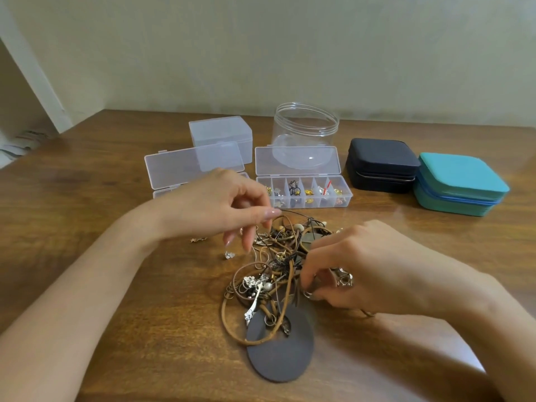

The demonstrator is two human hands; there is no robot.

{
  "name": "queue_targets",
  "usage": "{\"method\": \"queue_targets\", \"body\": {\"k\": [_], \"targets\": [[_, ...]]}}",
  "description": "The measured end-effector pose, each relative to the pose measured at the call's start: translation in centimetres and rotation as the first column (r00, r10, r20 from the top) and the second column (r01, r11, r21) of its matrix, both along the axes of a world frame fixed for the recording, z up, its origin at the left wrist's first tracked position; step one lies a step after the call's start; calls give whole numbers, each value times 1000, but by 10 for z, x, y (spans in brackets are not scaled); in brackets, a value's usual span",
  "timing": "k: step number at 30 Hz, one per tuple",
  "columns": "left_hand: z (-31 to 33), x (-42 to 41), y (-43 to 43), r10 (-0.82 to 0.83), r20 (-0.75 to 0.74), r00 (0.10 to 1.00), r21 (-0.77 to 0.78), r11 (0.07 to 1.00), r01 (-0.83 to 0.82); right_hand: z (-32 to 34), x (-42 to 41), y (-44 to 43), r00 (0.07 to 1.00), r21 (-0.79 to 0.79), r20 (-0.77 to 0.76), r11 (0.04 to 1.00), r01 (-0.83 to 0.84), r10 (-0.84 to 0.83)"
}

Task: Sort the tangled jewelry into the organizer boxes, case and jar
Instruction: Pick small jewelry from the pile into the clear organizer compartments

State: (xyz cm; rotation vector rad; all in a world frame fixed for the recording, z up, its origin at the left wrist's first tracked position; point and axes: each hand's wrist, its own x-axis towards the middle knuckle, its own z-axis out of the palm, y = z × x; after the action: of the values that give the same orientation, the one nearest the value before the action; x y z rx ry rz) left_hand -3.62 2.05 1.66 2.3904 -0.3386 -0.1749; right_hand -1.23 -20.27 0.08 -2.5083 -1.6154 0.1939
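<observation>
We see the tangle of jewelry (272, 274) lying on the wooden table (116, 285), just in front of the open organizer box (304, 195). It is a knot of brown leather cords, thin chains and silver charms (a flat dark oval disc lies at its near end). The left hand (208, 207) pinches a thin dark wire at its far edge. The right hand (362, 268) has its fingers curled into the right side and grips some metal pieces.

Wooden surface (87, 175): jewelry tangle (269, 274) at centre; organizer boxes (304, 195) and jar (304, 126) at twelve o'clock; cases (381, 166) at two o'clock.
</observation>
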Motion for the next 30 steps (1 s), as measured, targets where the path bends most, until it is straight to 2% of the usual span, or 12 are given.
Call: {"method": "queue_targets", "body": {"k": [6, 10, 11, 12, 14, 17, 19, 21, 23, 26, 28, 30], "targets": [[-1, 7, 9, 233, 121, 965, 5, 972, -235, -5, 2, -1, 1000, 44, 10, 999, -24, 24], [-6, 12, 14, 326, 246, 913, 143, 919, -366, -9, 6, 0, 999, 84, 31, 996, -42, 39], [-5, 11, 13, 329, 264, 907, 123, 921, -370, -7, 8, -1, 999, 112, 22, 993, -41, 39], [-2, 9, 11, 316, 252, 915, 46, 940, -337, -4, 9, -3, 999, 166, -2, 985, -38, 39], [4, 3, 4, 205, 178, 962, -200, 965, -169, 6, 13, -8, 995, 349, -100, 937, 19, 17], [5, -6, -12, -47, 112, 993, -405, 910, 89, 22, 16, -8, 937, 595, -350, 777, 206, 20], [-1, -8, -23, -126, 48, 991, -529, 838, 133, 27, 18, 4, 919, 691, -394, 667, 279, 23], [-7, -7, -31, -107, 11, 994, -620, 779, 91, 29, 21, 18, 910, 718, -415, 621, 313, 22], [-8, -4, -31, -11, -3, 1000, -654, 757, 6, 28, 27, 26, 894, 707, -447, 622, 337, 25], [-3, 0, -18, 113, 25, 993, -630, 773, -73, 21, 40, 28, 864, 652, -503, 654, 384, -6], [4, 1, -6, 201, 42, 979, -606, 784, -135, 11, 50, 27, 888, 537, -444, 756, 373, -123], [10, 0, 3, 295, 78, 952, -580, 791, -198, 0, 57, 24, 931, 343, -287, 883, 321, -227]]}}
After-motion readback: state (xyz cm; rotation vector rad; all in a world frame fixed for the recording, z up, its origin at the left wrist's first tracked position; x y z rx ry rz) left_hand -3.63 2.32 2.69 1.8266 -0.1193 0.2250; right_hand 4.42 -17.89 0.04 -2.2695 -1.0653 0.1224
